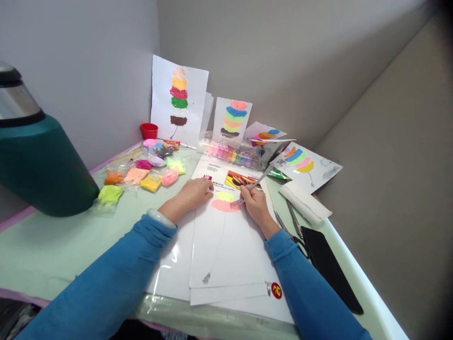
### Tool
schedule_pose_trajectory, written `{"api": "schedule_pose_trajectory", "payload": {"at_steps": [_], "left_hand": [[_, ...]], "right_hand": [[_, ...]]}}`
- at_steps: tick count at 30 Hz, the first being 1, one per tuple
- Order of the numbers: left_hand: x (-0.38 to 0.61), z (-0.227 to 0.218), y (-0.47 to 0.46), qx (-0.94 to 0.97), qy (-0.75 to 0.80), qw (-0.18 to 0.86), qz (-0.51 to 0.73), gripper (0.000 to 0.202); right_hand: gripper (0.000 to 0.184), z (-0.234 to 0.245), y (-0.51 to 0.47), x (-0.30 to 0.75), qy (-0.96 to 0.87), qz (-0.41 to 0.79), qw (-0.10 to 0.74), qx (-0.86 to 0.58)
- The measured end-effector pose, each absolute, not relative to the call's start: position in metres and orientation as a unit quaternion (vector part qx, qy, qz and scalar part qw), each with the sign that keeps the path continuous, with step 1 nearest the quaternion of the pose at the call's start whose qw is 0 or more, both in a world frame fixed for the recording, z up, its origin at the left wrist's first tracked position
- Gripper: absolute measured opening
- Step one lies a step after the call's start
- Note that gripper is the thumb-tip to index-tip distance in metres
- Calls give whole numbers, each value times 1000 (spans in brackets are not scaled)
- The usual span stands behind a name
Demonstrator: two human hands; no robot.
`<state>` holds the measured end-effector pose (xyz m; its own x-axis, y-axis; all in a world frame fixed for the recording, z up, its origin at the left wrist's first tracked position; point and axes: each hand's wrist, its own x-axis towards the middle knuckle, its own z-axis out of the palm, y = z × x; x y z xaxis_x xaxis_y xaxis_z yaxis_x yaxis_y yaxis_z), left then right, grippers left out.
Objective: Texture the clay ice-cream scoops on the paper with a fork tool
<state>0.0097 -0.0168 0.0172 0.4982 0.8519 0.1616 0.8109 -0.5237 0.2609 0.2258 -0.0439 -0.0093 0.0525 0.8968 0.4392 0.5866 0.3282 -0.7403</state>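
My right hand (255,203) grips a metal fork (249,190) with its tines pressed on a pink clay smear (223,206) on a white sheet of paper (226,245). Just above the pink sits a yellow-green clay smear (225,196). My left hand (194,192) lies flat on the paper's upper left part, holding it down. Both arms wear blue sleeves, and a pale bracelet (161,218) circles the left wrist.
Bags of coloured clay (141,177) lie at the left. A clear box of clay sticks (233,153) stands behind the paper. Finished clay pictures (179,97) lean on the wall beside a red cup (149,130). Scissors (292,226), a black phone (327,267) and a large green vessel (38,156) flank the work.
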Motion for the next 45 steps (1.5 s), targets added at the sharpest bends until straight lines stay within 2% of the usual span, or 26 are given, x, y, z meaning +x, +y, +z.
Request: {"api": "schedule_pose_trajectory", "payload": {"at_steps": [9,45], "left_hand": [[9,15,-16,863,481,73,136,26],[9,15,-15,863,481,69,139,27]], "right_hand": [[40,-12,-43,227,-634,156,479,-587],[39,-12,-43,227,-656,165,471,-566]]}}
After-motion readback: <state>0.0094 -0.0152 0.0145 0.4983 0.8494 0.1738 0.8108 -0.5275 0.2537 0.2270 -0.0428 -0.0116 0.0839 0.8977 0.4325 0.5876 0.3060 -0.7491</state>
